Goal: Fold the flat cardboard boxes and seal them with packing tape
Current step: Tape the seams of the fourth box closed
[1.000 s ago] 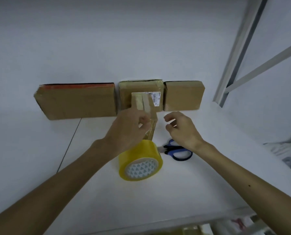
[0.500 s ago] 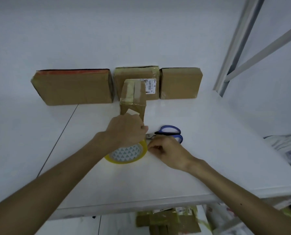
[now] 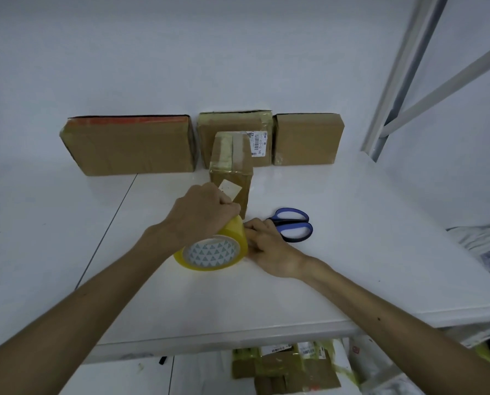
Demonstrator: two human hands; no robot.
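One tape roll (image 3: 213, 253) on table (image 3: 366, 269), left grip (image 3: 203, 213) clamped on it, right grip (image 3: 269, 246) unclear

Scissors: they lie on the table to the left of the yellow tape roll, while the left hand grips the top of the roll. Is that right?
Not quite. The head view shows the scissors lying on the table to the right of the yellow tape roll, beyond the right hand. The rest holds: the left hand grips the top of the roll.

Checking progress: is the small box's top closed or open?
Closed: the small box has both top flaps down, meeting at a seam under glossy tape.
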